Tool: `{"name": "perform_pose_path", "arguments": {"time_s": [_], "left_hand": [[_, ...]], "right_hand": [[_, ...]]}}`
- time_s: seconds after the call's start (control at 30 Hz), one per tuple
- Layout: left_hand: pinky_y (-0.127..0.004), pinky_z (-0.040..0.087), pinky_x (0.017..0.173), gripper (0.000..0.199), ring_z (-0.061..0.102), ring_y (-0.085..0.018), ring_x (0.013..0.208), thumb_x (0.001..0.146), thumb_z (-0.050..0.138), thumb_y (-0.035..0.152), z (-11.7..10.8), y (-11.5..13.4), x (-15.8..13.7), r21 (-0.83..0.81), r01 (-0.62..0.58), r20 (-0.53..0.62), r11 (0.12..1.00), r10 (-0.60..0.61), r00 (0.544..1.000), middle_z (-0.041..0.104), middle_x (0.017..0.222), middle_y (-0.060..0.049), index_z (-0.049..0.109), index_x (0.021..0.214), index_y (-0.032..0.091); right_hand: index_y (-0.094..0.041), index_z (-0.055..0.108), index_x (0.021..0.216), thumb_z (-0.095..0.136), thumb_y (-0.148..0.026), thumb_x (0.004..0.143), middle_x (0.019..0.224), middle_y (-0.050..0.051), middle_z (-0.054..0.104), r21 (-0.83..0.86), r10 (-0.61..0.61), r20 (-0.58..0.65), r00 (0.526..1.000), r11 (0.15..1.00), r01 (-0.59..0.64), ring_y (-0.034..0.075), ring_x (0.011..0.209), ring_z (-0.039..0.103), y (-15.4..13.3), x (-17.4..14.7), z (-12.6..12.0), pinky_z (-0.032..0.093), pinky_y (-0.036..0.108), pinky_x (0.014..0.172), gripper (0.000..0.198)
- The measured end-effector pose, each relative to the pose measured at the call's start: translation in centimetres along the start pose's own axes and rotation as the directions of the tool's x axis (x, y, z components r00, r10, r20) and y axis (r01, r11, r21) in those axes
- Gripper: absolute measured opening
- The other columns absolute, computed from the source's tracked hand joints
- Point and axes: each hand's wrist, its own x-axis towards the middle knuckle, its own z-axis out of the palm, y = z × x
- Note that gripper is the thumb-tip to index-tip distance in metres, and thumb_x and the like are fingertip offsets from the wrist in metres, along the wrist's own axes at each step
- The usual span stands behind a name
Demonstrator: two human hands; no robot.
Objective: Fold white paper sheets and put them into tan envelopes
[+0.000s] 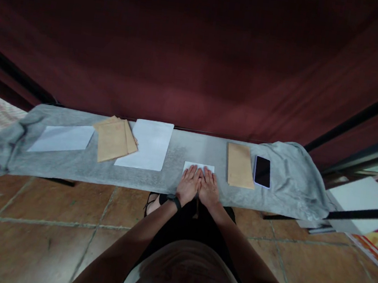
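left hand (188, 184): flat, palm down, fingers straight and together, pressing on the folded white paper (199, 167); grips nothing. Black band on the wrist.
right hand (208, 187): same, flat and open, palm down on the paper, touching the left hand side by side.
folded white paper: on the worktop (177, 151) near its front edge, about centre; only its far strip shows past the fingertips.
brown envelope (239, 165): at 2 o'clock from the hands, near, lying flat.
phone (262, 171): just beside the envelope at its 3 o'clock, screen dark.
white sheet (147, 144): at 10 o'clock from the hands.
envelope stack (114, 138): at 9 o'clock of that sheet, overlapping its edge.
second white sheet (62, 138): far left end.
grey cloth (295, 178): covers the worktop, bunched at both ends.
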Motion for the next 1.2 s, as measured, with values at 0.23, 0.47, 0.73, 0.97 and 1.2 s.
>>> {"name": "perform_pose_path", "arguments": {"time_s": [0.23,0.47,0.73,0.97,1.2], "left_hand": [[-0.046,0.015,0.126,0.068,0.019,-0.026,0.154,0.102,0.034,0.053,0.7,-1.8,0.3,0.096,-0.104,0.107,0.99,0.094,0.99,0.029,0.164,-0.014,0.032,0.156,0.012],[-0.05,0.014,0.125,0.068,0.019,-0.029,0.154,0.1,0.042,0.056,-0.6,-3.6,-0.5,0.147,-0.219,0.116,0.965,0.203,0.972,0.024,0.165,-0.017,0.036,0.155,0.016],[-0.051,0.013,0.125,0.07,0.018,-0.03,0.154,0.099,0.047,0.054,-0.3,-3.4,-0.6,0.147,-0.204,0.105,0.968,0.19,0.976,0.023,0.165,-0.018,0.034,0.156,0.016],[-0.048,0.014,0.125,0.059,0.018,-0.025,0.154,0.101,0.037,0.035,-0.4,-3.8,-0.5,0.155,-0.219,0.143,0.963,0.198,0.97,0.025,0.165,-0.013,0.032,0.157,0.015],[-0.044,0.015,0.126,0.058,0.019,-0.022,0.154,0.102,0.027,0.027,-0.6,-4.0,-0.3,0.133,-0.161,0.131,0.978,0.143,0.981,0.028,0.164,-0.013,0.029,0.157,0.01]], "right_hand": [[-0.013,0.036,0.155,0.041,-0.025,0.102,0.16,0.018,0.036,-0.022,-0.024,0.051,0.998,0.999,0.026,0.03,0.149,0.032,0.0,0.0,-0.5,0.026,0.051,0.12,0.055],[-0.007,0.038,0.153,0.038,-0.029,0.103,0.159,0.021,0.036,-0.031,0.028,0.003,1.0,0.999,-0.028,0.031,0.147,0.033,0.9,-0.2,-0.4,0.027,0.051,0.119,0.054],[0.001,0.039,0.15,0.037,-0.026,0.102,0.154,0.027,0.041,-0.012,0.173,-0.078,0.982,0.985,-0.174,0.036,0.145,0.036,1.9,-0.3,-0.6,0.026,0.058,0.118,0.055],[-0.009,0.039,0.153,0.035,-0.029,0.103,0.158,0.017,0.04,0.139,0.048,0.037,0.998,0.989,-0.052,0.028,0.149,0.033,-1.7,1.9,0.3,0.027,0.049,0.122,0.054],[-0.006,0.039,0.152,0.033,-0.034,0.105,0.156,0.02,0.042,0.082,0.047,-0.017,0.999,0.996,-0.046,0.03,0.147,0.035,-1.0,1.3,0.7,0.029,0.051,0.12,0.055]]}}
